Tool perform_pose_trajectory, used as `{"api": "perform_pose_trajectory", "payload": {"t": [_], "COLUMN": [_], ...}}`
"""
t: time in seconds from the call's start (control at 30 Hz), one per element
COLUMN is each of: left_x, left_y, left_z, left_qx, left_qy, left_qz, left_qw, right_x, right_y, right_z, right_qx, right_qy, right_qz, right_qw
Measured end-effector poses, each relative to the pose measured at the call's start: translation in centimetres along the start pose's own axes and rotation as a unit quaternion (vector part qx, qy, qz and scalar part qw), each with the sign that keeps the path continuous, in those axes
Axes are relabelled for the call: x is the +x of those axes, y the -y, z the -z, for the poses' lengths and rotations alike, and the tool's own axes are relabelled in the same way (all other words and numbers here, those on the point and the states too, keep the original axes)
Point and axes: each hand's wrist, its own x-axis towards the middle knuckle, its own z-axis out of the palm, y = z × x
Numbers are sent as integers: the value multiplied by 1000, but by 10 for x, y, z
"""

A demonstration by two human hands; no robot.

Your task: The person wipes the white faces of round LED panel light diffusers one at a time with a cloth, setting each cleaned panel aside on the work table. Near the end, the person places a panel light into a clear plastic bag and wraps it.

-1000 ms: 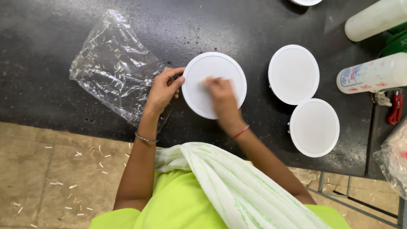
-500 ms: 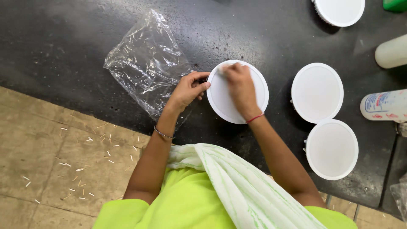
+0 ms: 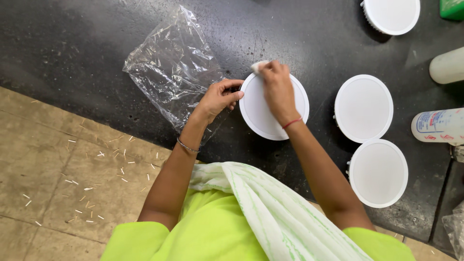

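While the right hand (image 3: 278, 89) pinches a small white pad (image 3: 258, 65) between narrow fingers at the disc's 12 o'clock rim, the left hand (image 3: 217, 96) braces the same white round disc (image 3: 261, 113) at its 9 o'clock edge, fingers curled closed on the rim. The disc lies flat on the dark surface (image 3: 96, 48), just beside a crumpled clear plastic bag (image 3: 174, 72) at its 10 o'clock. Two more white discs sit apart at 3 o'clock (image 3: 363, 107) and 4 o'clock (image 3: 378, 172); a fourth (image 3: 390, 14) lies far off at 1 o'clock. A white bottle (image 3: 437, 126) rests on its side at the right edge. Judgement: wiping goes best with light, even pressure along the rim, the left hand pinning the disc so it cannot slide toward the bag.
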Motion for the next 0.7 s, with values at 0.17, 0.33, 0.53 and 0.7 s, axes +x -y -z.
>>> {"api": "perform_pose_trajectory", "payload": {"t": [0.17, 0.33, 0.53, 0.7], "left_x": [2, 2, 1, 2], "left_y": [2, 4, 1, 1], "left_z": [1, 1, 0, 0], "left_qx": [1, 5, 1, 5], "left_qy": [8, 3, -7, 1], "left_qz": [-9, 4, 13, 1], "left_qw": [1000, 1000, 1000, 1000], "right_x": [1, -4, -2, -2], "right_y": [2, 15, 8, 10], "right_z": [1, 1, 2, 1], "right_qx": [23, -23, -65, -9], "right_qy": [20, 26, 11, 2], "right_qz": [1, 41, -4, 1], "right_qw": [1000, 999, 998, 1000]}}
